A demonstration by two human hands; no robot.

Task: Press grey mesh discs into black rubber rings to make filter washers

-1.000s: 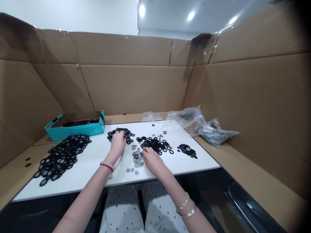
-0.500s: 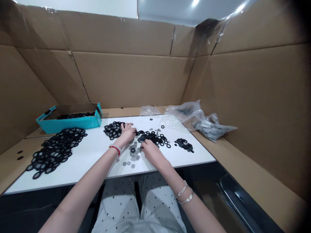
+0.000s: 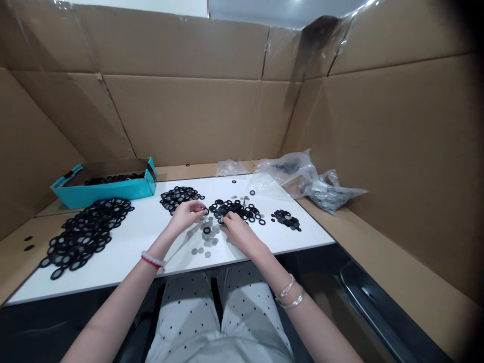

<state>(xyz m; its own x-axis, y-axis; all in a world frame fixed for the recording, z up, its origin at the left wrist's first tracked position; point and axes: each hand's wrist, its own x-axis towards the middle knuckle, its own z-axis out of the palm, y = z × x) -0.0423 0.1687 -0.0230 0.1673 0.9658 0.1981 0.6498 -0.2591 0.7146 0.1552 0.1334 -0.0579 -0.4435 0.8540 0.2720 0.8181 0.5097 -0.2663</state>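
Note:
My left hand [image 3: 188, 214] is raised slightly over the white board [image 3: 147, 237], pinching a small black ring [image 3: 206, 211] between thumb and fingertips. At the near edge of the middle pile of black rings [image 3: 242, 209], my right hand [image 3: 236, 229] has its fingers closed together; a dark ring seems to show at the fingertips. Thin grey discs [image 3: 207, 242] lie scattered between the hands, with one black ring [image 3: 206, 230] on top of them. Behind my left hand is a pile of rings with grey centres [image 3: 177, 196].
A long heap of black rings [image 3: 86, 232] covers the board's left side, beside a blue box [image 3: 108, 192] holding more. Small dark pieces [image 3: 286, 220] lie at right. Clear plastic bags [image 3: 327, 194] rest by the right edge. Cardboard walls [image 3: 189, 116] enclose the board.
My left hand has drawn back from between the two piles toward me and to the left, its fingers now in a pinch. The right hand stays almost in place.

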